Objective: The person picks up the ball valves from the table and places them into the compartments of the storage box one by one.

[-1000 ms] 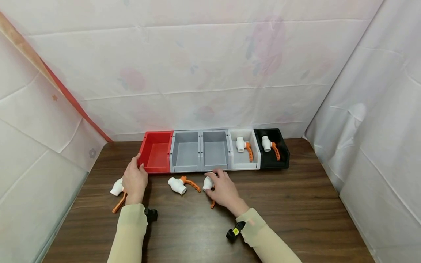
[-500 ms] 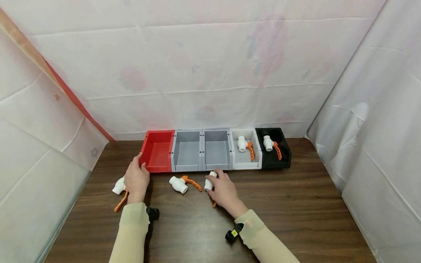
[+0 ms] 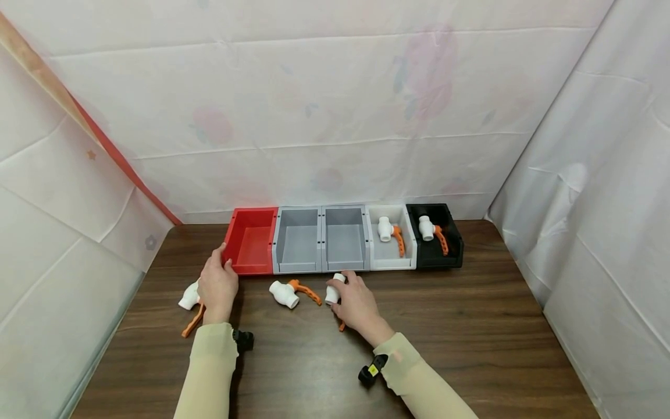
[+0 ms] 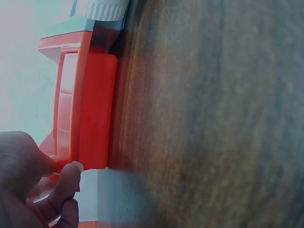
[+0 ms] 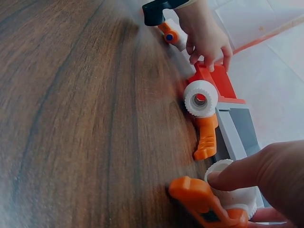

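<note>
My left hand (image 3: 218, 286) pinches the front left corner of a red bin (image 3: 251, 241) between thumb and fingers; the left wrist view shows the fingertips (image 4: 71, 178) on its rim. My right hand (image 3: 359, 302) holds a white ball valve (image 3: 334, 291) with an orange handle, just in front of the grey bins. In the right wrist view the thumb (image 5: 237, 173) presses on the white body, and the other fingers are partly hidden behind it. A second ball valve (image 3: 284, 294) lies between the hands. A third ball valve (image 3: 190, 297) lies left of my left hand, partly covered by it.
Two grey bins (image 3: 296, 270), a white bin (image 3: 389, 265) and a black bin (image 3: 454, 256) continue the row from the red one. One ball valve (image 3: 384, 230) sits in the white bin, another ball valve (image 3: 426, 228) in the black. Behind hangs a pale curtain (image 3: 324, 116).
The whole head view has shifted slightly. Both hands keep their places at the red bin and the ball valve.
</note>
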`<state>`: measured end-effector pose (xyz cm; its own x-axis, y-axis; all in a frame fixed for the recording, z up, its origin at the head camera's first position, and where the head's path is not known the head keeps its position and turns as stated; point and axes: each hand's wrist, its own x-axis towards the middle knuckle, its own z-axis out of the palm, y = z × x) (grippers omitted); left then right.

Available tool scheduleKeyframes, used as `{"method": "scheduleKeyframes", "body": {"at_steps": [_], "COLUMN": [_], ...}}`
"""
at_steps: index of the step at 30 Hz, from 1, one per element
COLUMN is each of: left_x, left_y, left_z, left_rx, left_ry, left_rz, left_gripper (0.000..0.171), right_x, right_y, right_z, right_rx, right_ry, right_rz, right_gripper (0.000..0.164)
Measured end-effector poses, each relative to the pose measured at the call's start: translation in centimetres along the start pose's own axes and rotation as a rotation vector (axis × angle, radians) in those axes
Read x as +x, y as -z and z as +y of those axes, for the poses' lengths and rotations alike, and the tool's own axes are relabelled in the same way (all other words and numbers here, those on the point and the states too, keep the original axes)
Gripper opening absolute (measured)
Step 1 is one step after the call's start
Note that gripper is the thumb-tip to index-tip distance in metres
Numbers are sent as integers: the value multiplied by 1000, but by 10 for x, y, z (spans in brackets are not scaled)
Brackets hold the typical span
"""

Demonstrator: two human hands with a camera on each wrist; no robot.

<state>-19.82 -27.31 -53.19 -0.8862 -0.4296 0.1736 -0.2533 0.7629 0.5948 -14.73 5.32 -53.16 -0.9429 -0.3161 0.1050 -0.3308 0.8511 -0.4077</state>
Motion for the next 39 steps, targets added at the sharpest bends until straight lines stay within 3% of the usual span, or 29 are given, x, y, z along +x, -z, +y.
{"method": "scheduleKeyframes", "body": {"at_steps": [17,39], "left_x": [1,1], "left_y": [-2,-1], "left_z": [-1,-1], "left_rx": [-5,0], "left_ry": [-17,-9], "left_rz": [22,11], "left_gripper": [50,52], "right_x": [-2,0], "right_y": [3,16], "right_z": [3,6], "right_rx": [80,105], "right_ry": [-16,15], "right_rz": [-11,76], "right_gripper": [46,47]}}
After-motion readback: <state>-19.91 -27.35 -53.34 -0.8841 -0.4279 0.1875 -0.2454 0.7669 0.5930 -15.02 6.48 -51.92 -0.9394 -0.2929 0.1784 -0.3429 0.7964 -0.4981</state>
